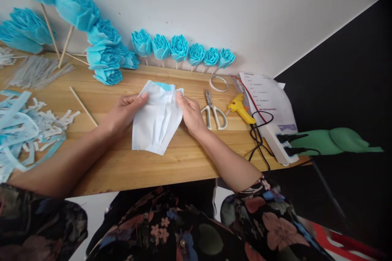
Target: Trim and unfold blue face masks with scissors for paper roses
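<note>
Held up over the wooden table (183, 163) is a white, pleated face mask (154, 122) without visible ear loops, its blue side showing at the top edge. My left hand (128, 110) grips its left side, thumb on the front and fingers behind. On the right side my right hand (191, 112) pinches the upper corner in the same way. The fingers behind the sheet are partly hidden. Scissors (212, 112) with white handles lie just right of my right hand. A wooden stick (83, 106) rests left of my left hand.
Blue fabric flowers (179, 49) on sticks lean along the wall. Cut strips (27, 126) and thin grey wires (36, 71) lie at left. At right are a tape roll (219, 83), a yellow glue gun (241, 108), black cables, a power strip (280, 147) and printed paper (266, 94).
</note>
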